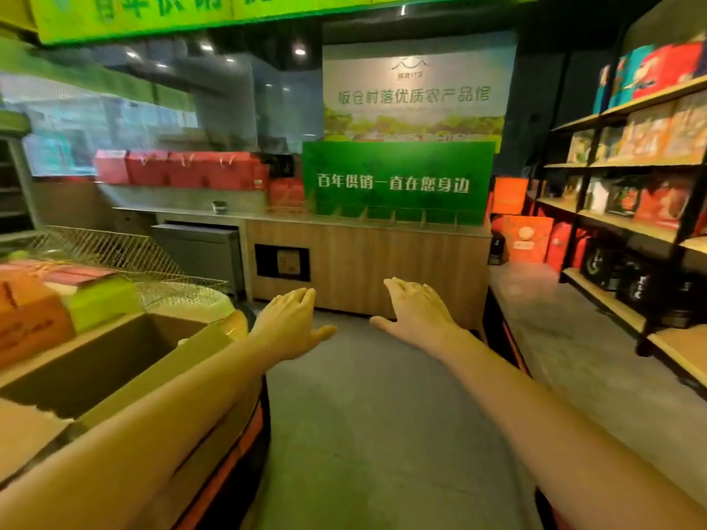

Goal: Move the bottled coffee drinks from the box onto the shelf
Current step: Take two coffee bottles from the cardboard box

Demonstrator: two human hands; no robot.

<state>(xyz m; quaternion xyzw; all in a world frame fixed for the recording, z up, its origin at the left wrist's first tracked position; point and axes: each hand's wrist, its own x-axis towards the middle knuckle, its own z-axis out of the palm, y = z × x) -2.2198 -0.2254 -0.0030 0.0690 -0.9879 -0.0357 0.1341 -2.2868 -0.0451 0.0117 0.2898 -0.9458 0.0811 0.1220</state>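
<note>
Both my arms are stretched out in front of me over the aisle floor. My left hand [292, 319] is flat with straight fingers and holds nothing. My right hand [415, 309] is likewise spread, palm down, and holds nothing. An open cardboard box [114, 371] stands at my left on a low stand, just beside my left forearm; the part of its inside that I see is dark and shows no bottles. A shelf unit [631, 231] with wooden boards stands along the right. No bottled coffee drinks are visible.
A wooden counter [367, 258] with a green sign [398, 181] closes the aisle ahead. Red gift boxes [176, 170] line the back left. Wire baskets [126, 254] and coloured cartons [34, 311] sit at the left. The shelf at the right carries packaged goods.
</note>
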